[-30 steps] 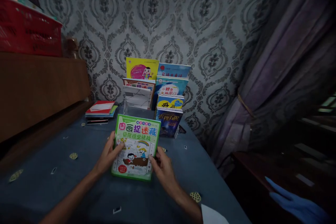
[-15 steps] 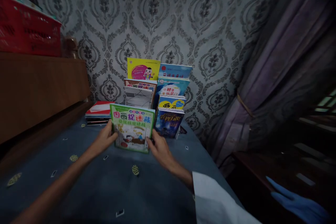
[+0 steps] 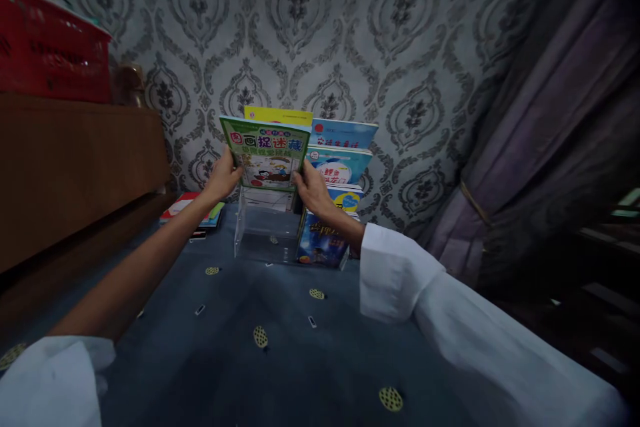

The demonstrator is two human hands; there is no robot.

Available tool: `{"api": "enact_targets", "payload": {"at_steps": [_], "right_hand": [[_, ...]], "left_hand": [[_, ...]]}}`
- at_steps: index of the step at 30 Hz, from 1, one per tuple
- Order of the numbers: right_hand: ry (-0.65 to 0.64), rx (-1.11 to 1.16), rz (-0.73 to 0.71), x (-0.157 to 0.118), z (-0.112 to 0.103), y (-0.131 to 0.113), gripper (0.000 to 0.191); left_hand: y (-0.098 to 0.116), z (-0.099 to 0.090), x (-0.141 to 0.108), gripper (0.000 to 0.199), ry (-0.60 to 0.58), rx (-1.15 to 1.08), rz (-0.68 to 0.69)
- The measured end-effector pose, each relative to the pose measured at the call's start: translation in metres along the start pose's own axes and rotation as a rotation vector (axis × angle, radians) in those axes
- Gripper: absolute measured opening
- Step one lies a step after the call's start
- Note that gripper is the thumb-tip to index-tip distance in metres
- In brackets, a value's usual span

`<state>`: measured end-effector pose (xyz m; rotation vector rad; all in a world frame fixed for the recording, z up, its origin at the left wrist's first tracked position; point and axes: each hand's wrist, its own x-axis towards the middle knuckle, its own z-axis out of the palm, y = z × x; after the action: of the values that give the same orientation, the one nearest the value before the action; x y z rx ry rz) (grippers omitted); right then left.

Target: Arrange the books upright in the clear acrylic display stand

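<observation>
From my end I see the patterned wall (image 3: pixel 400 67) filling the back, the table (image 3: pixel 225 373) with its blue cloth below it, the curtain (image 3: pixel 525 167) to the right, and the cabinet (image 3: pixel 80 167) bearing a red basket (image 3: pixel 55 47) to the left. On the table stands a clear rack (image 3: pixel 253 240), with a low stack (image 3: pixel 187 207) of books near its left side. I judge the racking of books to be well along but unfinished: the right column carries a blue book (image 3: pixel 345 131), a teal book (image 3: pixel 340 159), a yellow-and-blue book (image 3: pixel 349 200) and a dark book (image 3: pixel 323 247), back to front, and a yellow book (image 3: pixel 280 113) stands at the back left. What is left, as far as I can tell, is the green book (image 3: pixel 270 153), held upright in front of the yellow one, cover facing me, over the left column; whether its lower edge touches the rack I can't tell. My left hand (image 3: pixel 223 175) grips its left edge and my right hand (image 3: pixel 314 188) its lower right corner, so the book lies between the two. Both sets of fingers are closed on it, thumbs at the front, the other fingers mostly hidden. Something pale (image 3: pixel 267 199) shows just below it; book or sheet, I can't say.
</observation>
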<state>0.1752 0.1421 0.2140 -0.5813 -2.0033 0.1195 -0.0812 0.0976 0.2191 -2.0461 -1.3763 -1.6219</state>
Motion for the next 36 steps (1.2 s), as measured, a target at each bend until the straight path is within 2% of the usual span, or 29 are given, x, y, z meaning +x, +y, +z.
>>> {"api": "enact_targets", "payload": {"at_steps": [4,7,10,12,15,19,24,27,30,36], "right_hand": [[0.024,-0.030,0.027,-0.005,0.000,0.012,0.015],[0.015,-0.026,0.024,-0.007,0.004,0.014,0.014],[-0.009,-0.032,0.028,-0.007,0.008,0.011,0.017],[-0.040,-0.064,0.069,-0.008,0.010,0.009,0.019],[-0.096,-0.123,0.173,-0.007,0.013,0.007,0.020],[-0.189,-0.249,0.287,-0.002,0.013,0.001,0.021],[-0.298,-0.395,0.448,0.003,0.006,-0.018,0.029],[-0.318,-0.422,0.461,0.002,0.002,-0.028,0.036],[-0.329,-0.429,0.467,-0.002,0.000,-0.034,0.037],[-0.348,-0.423,0.526,-0.007,-0.001,-0.034,0.028]], "left_hand": [[-0.003,0.014,-0.002,0.041,-0.010,0.049,-0.009],[-0.006,0.020,-0.003,0.045,0.014,0.071,-0.029],[-0.008,0.022,-0.004,0.048,-0.018,0.075,-0.099],[-0.009,0.023,-0.005,0.049,-0.051,0.088,-0.147],[-0.012,0.024,-0.004,0.048,-0.066,0.133,-0.148],[-0.018,0.028,-0.002,0.043,-0.113,0.198,-0.152],[-0.027,0.035,-0.003,0.031,-0.182,0.295,-0.279],[-0.030,0.040,-0.003,0.025,-0.202,0.334,-0.332],[-0.031,0.045,-0.003,0.024,-0.211,0.345,-0.323],[-0.029,0.055,-0.011,0.028,-0.226,0.415,-0.306]]}}
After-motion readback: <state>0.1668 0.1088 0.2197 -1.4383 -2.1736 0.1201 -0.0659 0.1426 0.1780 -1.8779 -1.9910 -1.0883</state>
